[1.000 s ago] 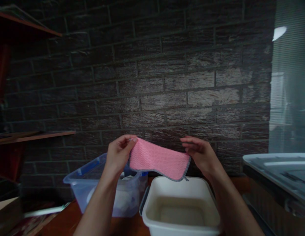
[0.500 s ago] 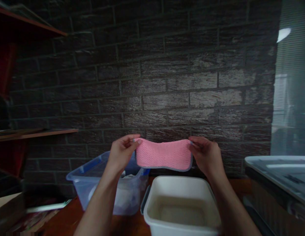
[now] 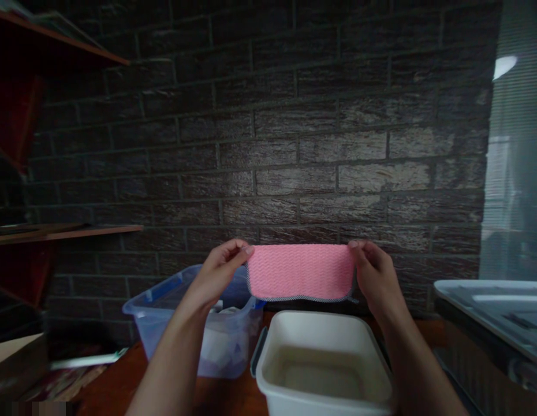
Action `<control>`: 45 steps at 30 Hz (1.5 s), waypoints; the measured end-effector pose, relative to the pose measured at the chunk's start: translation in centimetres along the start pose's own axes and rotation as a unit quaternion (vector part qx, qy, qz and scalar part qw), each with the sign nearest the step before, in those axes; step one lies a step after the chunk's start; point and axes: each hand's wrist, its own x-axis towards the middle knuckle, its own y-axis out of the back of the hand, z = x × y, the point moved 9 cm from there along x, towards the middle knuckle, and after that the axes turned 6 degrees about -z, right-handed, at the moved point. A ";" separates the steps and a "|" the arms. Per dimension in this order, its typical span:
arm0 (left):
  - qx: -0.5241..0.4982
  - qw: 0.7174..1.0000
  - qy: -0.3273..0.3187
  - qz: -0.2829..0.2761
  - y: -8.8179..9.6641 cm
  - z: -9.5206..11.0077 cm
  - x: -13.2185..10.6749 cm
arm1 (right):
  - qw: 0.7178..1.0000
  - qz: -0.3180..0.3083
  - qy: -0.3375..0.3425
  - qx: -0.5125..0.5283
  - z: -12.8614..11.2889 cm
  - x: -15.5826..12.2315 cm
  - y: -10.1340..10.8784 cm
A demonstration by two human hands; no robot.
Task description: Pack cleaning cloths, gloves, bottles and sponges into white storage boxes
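A pink textured cloth [image 3: 301, 271] with a dark-and-white stitched edge hangs between my hands, its top edge straight and taut. My left hand [image 3: 223, 266] pinches its upper left corner between thumb and fingers. At the upper right corner, my right hand [image 3: 375, 268] grips it the same way. Below the cloth, apart from it, stands an open white plastic bin [image 3: 323, 329] with a grey side handle. Behind my left forearm sits a translucent blue tub [image 3: 156, 318] holding whitish items that I cannot make out.
A lidded container [image 3: 489, 294] stands at the right. The brown tabletop [image 3: 225, 398] carries the bins, with a dark brick wall [image 3: 272, 144] behind. Wooden shelves [image 3: 69, 234] jut out at the left, above a cardboard box [image 3: 17, 364].
The cloth has been pulled from a sagging top edge to a straight one. My hands have moved slightly farther apart, and the view has shifted a little.
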 end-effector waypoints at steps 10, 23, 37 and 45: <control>0.055 0.994 0.004 0.093 -2.1 -2.9 0.6 | 0.997 0.007 -0.072 -0.037 2.4 -0.1 0.3; 0.077 0.994 0.069 -0.031 -6.2 -5.0 -1.2 | 0.978 -0.092 -0.105 -0.154 2.8 -2.6 1.1; 0.353 0.911 0.052 -0.209 -13.7 -5.4 -4.6 | 0.850 -0.290 -0.100 -0.428 3.7 -6.6 -3.1; 0.486 0.824 0.086 -0.276 -15.5 -6.0 -6.0 | 0.794 -0.360 -0.114 -0.476 5.4 -9.6 -4.9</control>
